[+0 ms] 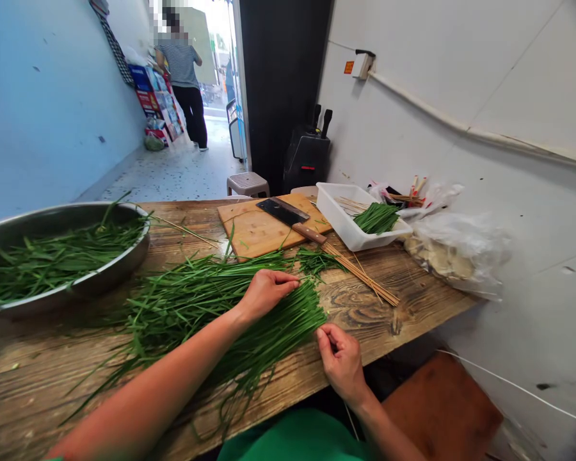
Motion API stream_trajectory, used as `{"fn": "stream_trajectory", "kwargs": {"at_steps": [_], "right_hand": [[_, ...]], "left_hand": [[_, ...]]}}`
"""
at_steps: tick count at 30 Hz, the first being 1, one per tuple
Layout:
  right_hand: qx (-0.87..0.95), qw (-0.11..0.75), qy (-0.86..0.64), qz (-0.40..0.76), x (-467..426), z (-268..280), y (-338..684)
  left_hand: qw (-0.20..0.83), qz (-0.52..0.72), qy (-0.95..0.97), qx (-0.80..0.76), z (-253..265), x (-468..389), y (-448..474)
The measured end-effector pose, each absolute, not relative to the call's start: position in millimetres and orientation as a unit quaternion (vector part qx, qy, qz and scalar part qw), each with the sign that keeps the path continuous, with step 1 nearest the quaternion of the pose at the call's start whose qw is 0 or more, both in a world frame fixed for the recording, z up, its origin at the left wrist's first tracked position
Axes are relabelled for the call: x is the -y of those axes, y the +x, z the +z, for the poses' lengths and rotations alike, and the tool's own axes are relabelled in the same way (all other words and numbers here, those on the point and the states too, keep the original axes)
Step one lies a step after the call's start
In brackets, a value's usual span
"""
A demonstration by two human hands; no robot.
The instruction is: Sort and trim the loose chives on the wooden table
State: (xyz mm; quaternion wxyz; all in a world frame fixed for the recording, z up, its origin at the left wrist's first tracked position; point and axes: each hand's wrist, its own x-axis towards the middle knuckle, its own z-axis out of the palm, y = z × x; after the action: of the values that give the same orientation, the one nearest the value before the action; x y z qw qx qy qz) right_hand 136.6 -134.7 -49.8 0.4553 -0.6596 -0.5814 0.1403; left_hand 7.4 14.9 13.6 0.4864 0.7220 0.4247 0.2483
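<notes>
A wide pile of garlic chives [211,301] lies across the wooden table, its trimmed ends lined up toward the right. Reaching over the pile, my left hand [265,296] is closed, with thumb and forefinger pinching chives near their cut ends. My right hand [340,362] is at the near right corner of the pile, its thumb and forefinger pinched at the end of the chives there. What is between those fingertips is too small to see clearly. Short chive pieces [317,261] lie just beyond the pile, beside a bundle of thin wooden skewers [365,276].
A metal basin [146,234] of loose chives stands at left. A cleaver [288,218] rests on a cutting board [249,234]. Behind are a white plastic tub [360,240] with chives and skewers, and a plastic bag [446,253]. A person [182,67] stands near the doorway.
</notes>
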Motion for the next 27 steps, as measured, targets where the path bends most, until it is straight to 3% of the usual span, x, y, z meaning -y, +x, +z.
{"fn": "stream_trajectory", "kwargs": {"at_steps": [16,27], "right_hand": [[0.578,0.465,-0.654,0.15,134,-48,135],[0.576,0.458,-0.66,0.15,135,-50,135]], "left_hand": [[0.511,0.265,0.706,-0.412,6,-14,8],[0.467,0.245,0.745,-0.408,3,-15,7]]}}
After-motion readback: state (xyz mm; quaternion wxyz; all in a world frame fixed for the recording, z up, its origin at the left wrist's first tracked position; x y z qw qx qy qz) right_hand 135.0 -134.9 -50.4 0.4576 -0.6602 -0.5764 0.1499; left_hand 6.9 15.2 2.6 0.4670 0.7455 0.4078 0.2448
